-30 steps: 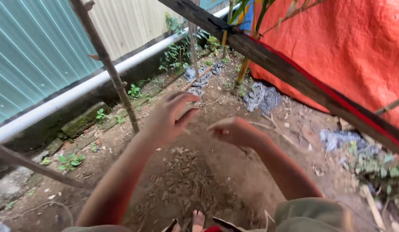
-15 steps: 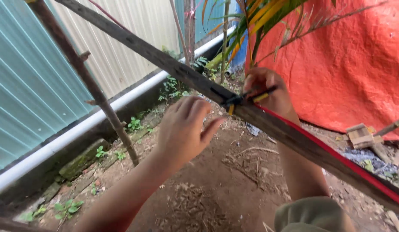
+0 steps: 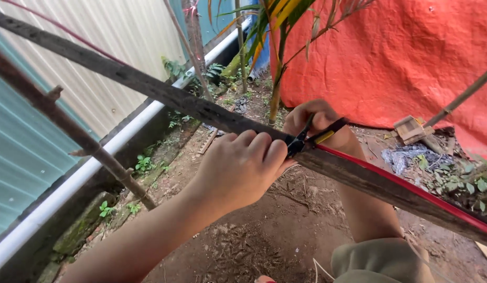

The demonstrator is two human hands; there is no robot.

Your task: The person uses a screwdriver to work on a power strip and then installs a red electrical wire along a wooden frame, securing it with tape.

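A long dark wooden pole (image 3: 165, 94) runs slantwise across the view, with a red cable (image 3: 411, 189) lying along its lower right part. My left hand (image 3: 243, 165) is curled around the pole near its middle. Just behind the pole, my right hand (image 3: 319, 123) grips black pliers with a yellow stripe (image 3: 306, 139), whose jaws meet the pole where the red cable ends. What the jaws pinch is too small to tell.
A thinner branch (image 3: 70, 131) leans at the left. A white pipe (image 3: 96, 162) runs along a corrugated metal wall (image 3: 55, 78). An orange tarp (image 3: 400, 57) hangs at the right, palm stems (image 3: 277, 78) before it. A small wooden block (image 3: 411, 128) lies on the dirt ground (image 3: 285, 230).
Both hands rose from above the dirt to the pole. My left hand closed around the pole, and my right hand brought the pliers against it.
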